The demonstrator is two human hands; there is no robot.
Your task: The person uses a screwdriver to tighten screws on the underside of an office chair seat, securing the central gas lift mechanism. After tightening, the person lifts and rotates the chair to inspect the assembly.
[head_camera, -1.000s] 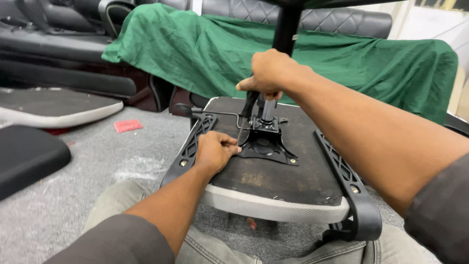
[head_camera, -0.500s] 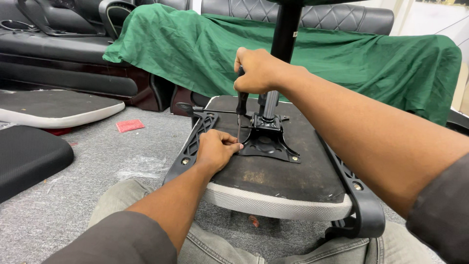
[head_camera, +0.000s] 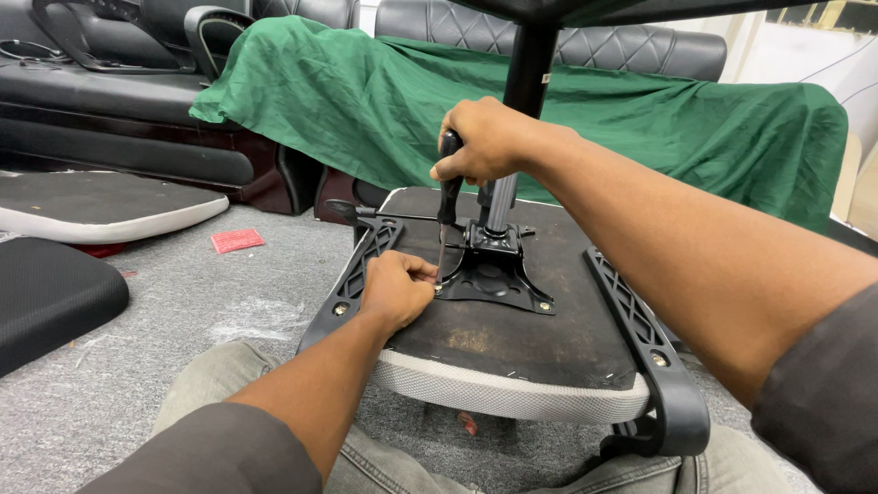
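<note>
An upturned office chair seat (head_camera: 512,343) rests on my lap, its dark underside facing up. A black metal mechanism plate (head_camera: 498,274) with a gas-lift column (head_camera: 526,101) is mounted at its middle. My right hand (head_camera: 485,142) grips the black handle of a screwdriver (head_camera: 446,206) held upright, its tip down at the plate's front left corner. My left hand (head_camera: 398,288) pinches around the tip there, fingers closed on the screw spot. Black plastic armrest brackets (head_camera: 352,274) run along both sides of the seat.
A green cloth (head_camera: 384,101) covers a sofa behind the seat. Another seat base (head_camera: 101,206) and a black cushion (head_camera: 46,297) lie on the grey carpet at left, next to a small red packet (head_camera: 236,240). Dark sofas stand at the back left.
My right hand has risen slightly and shifted on the screwdriver handle, bringing it more upright. My left hand stays pinched at the tip. The seat has barely moved.
</note>
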